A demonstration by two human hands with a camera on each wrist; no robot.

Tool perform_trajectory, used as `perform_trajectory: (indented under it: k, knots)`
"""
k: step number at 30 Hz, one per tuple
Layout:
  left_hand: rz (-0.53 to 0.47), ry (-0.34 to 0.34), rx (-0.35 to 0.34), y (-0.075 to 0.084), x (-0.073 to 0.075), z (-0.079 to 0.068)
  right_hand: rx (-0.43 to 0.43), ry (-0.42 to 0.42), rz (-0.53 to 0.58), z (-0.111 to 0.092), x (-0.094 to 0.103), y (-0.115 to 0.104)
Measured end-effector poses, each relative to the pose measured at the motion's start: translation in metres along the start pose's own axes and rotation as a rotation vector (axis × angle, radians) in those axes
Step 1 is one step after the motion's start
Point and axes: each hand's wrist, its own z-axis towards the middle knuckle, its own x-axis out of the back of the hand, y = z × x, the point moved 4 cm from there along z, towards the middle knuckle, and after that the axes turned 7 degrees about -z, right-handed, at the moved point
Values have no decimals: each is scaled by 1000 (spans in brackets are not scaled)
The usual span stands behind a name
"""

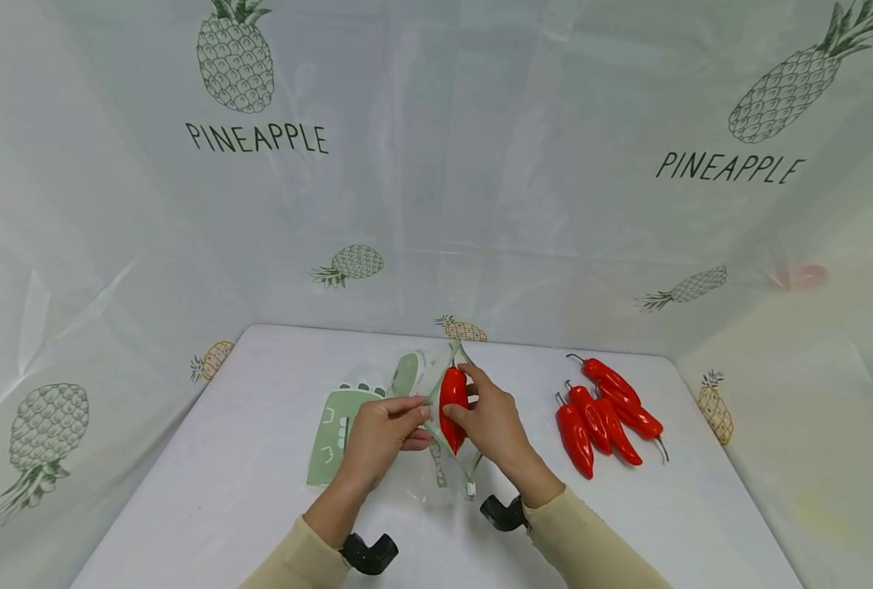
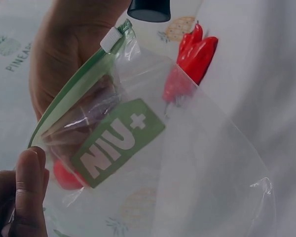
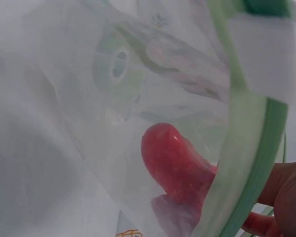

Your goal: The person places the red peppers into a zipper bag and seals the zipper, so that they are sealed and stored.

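Note:
My left hand [image 1: 383, 429] pinches the near rim of a clear zip bag [image 2: 207, 148] between thumb and fingers. The bag has a green zip strip [image 3: 254, 163], a white slider [image 2: 111, 39] and a green NIU+ label [image 2: 119, 140]. Its mouth is spread apart. In my right hand [image 1: 497, 417] a glossy red chili pepper [image 1: 453, 401] is held upright at the bag's mouth, thumb on one side. Through the clear plastic, the right wrist view shows the pepper's rounded red end [image 3: 172, 158] inside the bag. Some of the right fingers are hidden behind the pepper.
Several red chili peppers [image 1: 604, 409] lie in a group on the white table [image 1: 208, 458], right of my hands. A green flat piece with a cartoon face [image 1: 326, 442] lies at the left, partly behind my left hand. A pineapple-print sheet [image 1: 480, 204] hangs behind.

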Motion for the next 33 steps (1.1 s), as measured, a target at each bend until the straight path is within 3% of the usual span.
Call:
perform_trajectory:
  k: [8,15,27,33]
  knots:
    - [-54,34,10,2,0,0,-34,-25,76,0,-2,2]
    - [-88,46,19,3,-2,0,3,-11,59,-1,-2,6]
    - [-109,49,74,-13,-2,6,77,47,87,-6,9,15]
    - [-102,45,79,-19,-2,8,50,74,126,-8,18,26]
